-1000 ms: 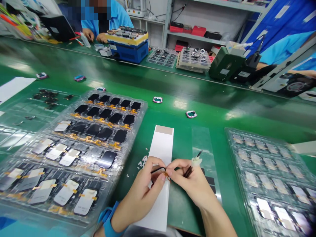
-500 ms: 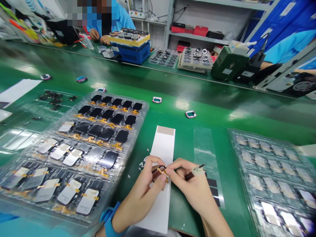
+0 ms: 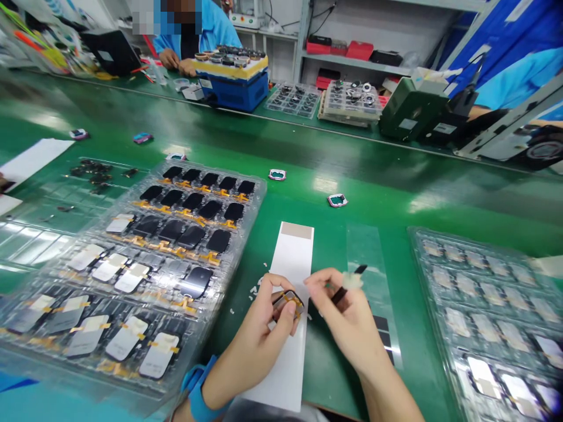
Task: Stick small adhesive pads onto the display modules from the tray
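Observation:
My left hand (image 3: 259, 340) is closed round a small display screen (image 3: 292, 296), thumb and fingertips on its edges; an orange flex cable shows on it. Just to the right is my right hand (image 3: 345, 322), thumb and index finger together and apart from the screen. A thin dark tool (image 3: 361, 269), with whitish wrapping near one end, is tucked in its curled fingers; its exact kind is unclear. Under both hands runs a long white strip (image 3: 292, 258) with a grey-brown end. White scraps (image 3: 254, 289) are scattered left of it.
On the left, a clear tray (image 3: 259, 202) bears several screens with orange cables. Another clear tray (image 3: 417, 258) is on the right. A transparent film (image 3: 363, 246) with black patches lies between. Small frames (image 3: 338, 200) sit along the green bench. Across it is a co-worker (image 3: 220, 29).
My right hand has drawn away to the right from the screen, the dark tool turning with it. My left hand keeps its hold, and the screen is tilted differently.

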The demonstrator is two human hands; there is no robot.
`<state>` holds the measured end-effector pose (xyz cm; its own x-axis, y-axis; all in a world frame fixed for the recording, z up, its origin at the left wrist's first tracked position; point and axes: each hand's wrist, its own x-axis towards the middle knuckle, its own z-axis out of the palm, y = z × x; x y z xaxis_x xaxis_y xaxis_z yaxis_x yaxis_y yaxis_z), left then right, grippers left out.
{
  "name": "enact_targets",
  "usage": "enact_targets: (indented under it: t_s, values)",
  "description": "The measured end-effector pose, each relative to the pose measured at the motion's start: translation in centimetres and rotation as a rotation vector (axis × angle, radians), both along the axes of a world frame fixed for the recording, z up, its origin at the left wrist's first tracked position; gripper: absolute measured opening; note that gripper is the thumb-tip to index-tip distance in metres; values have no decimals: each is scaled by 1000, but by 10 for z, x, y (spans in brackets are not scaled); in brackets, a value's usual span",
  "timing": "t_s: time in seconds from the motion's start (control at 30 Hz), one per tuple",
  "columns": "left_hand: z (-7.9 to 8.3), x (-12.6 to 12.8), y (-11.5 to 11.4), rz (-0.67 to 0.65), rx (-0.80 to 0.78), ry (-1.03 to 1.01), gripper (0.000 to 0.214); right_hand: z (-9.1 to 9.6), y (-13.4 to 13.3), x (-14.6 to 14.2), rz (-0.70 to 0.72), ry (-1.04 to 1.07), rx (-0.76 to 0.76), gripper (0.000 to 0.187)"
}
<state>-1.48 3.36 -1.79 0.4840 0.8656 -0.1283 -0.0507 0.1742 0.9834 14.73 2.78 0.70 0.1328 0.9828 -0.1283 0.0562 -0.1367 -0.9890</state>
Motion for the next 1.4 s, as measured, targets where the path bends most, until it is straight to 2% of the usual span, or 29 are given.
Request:
enact_targets:
  t_s: [0.1,0.2,0.37,0.47,0.57,0.73,1.4]
  values:
    - [0,1,1,33,53,76,11,-3,12,10,-193,49,157,37]
    - [1,4,5,52,216,250,10,-11,34,20,-352,-41,242,44]
    - [0,9,12,11,535,534,20,-38,74,26,-338,-80,204,43]
    - [-3,11,14,-21,637,628,20,-52,85,26,-349,-55,207,46]
    - [-6,11,14,-42,671,687,20,-58,86,25,-363,-24,206,46]
    - [-5,11,14,-40,707,730,23,-58,83,24,-363,11,182,46]
    - [-4,11,14,-38,712,750,23,-57,84,22,-371,-7,173,46]
